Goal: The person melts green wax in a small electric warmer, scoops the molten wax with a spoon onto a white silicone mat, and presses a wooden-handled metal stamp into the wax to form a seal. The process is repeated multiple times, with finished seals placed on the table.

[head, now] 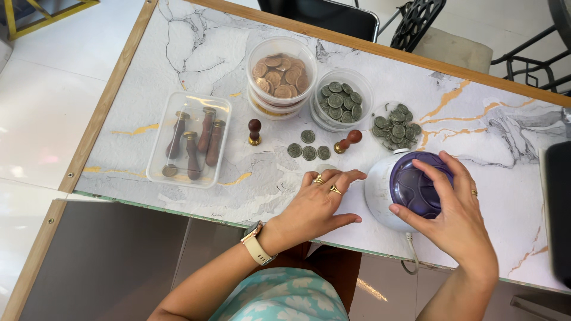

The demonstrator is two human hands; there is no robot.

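likely risk: right hand (455, 217), fingers wrapped on purple lid (416, 189) of white pot (380, 193) nr worktop (202, 53) front edge, tips it off; left hand (318, 205) flat, holding nothing.

Clear rectangular tray (189, 140) lay at tabletop (196, 53) left, beside stacked round tubs (281, 77) and clear round tub (341, 99). Dark screen (558, 208) stood at right edge.

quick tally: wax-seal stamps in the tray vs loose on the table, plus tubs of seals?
Stamps in the clear tray: 4
Loose stamps on the table: 2, one dark-knobbed, one reddish and tipped over
Round tubs of seals: 2, bronze and grey-green
Total: 8
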